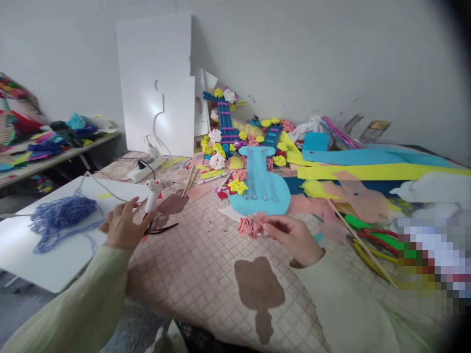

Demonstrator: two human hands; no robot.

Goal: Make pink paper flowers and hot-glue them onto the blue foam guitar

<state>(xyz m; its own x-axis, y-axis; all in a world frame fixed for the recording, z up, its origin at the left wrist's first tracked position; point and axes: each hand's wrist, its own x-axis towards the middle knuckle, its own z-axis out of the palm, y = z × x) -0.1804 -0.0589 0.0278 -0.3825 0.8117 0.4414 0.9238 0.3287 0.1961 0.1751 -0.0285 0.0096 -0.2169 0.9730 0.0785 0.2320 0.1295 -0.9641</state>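
My left hand (123,224) is beside a white hot glue gun (151,200), with thumb and fingers spread apart. The glue gun stands nozzle down near the thumb; whether they touch is hard to make out. Between thumb and fingertips, my right hand (294,238) pinches a small piece of pink crepe paper (259,216). Just under it lies a ruffled pink paper flower (248,227). Behind that is a light blue lute-shaped cutout (260,189) with small pegs, and a yellow paper flower (237,186) sits at its left side.
A purple-blue yarn heap (62,218) lies on a white board (44,262) at left. Behind the glue gun is a power strip (147,164) with cords. Yellow paper strips (368,171) and a wooden stick (362,242) lie at right. A brown patch (260,284) marks the quilted tablecloth.
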